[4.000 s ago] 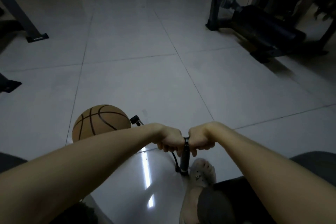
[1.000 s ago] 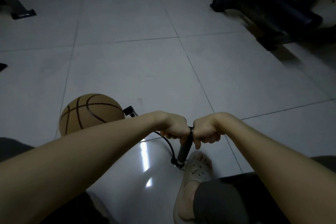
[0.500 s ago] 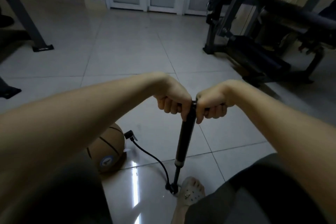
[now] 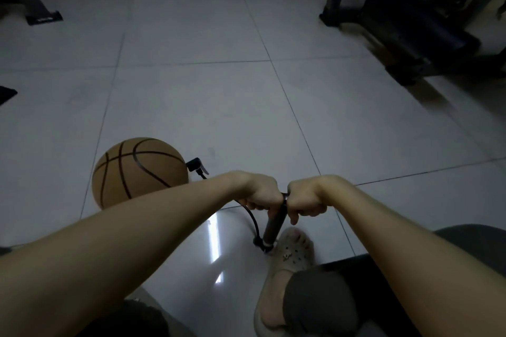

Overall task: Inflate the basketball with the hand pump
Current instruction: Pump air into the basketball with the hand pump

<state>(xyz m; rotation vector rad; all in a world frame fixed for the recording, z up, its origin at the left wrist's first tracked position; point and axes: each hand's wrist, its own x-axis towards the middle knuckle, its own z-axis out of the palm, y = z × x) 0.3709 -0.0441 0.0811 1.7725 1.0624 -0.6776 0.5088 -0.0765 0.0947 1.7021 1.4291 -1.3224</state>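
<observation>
While my left hand (image 4: 264,195) and right hand (image 4: 306,200) each grip one side of the handle of the hand pump (image 4: 273,224), fingers curled fully round it, they nearly touch. The basketball (image 4: 139,172) lies left of my left hand, and the hose (image 4: 253,220) runs below my hands to the pump's base.

The person wears a pale clog (image 4: 294,250) with round holes and a small charm on top. Dark grey clothes (image 4: 315,304) cover the legs. The arms are bare up from the left hand (image 4: 264,194) and right hand (image 4: 308,197).
</observation>
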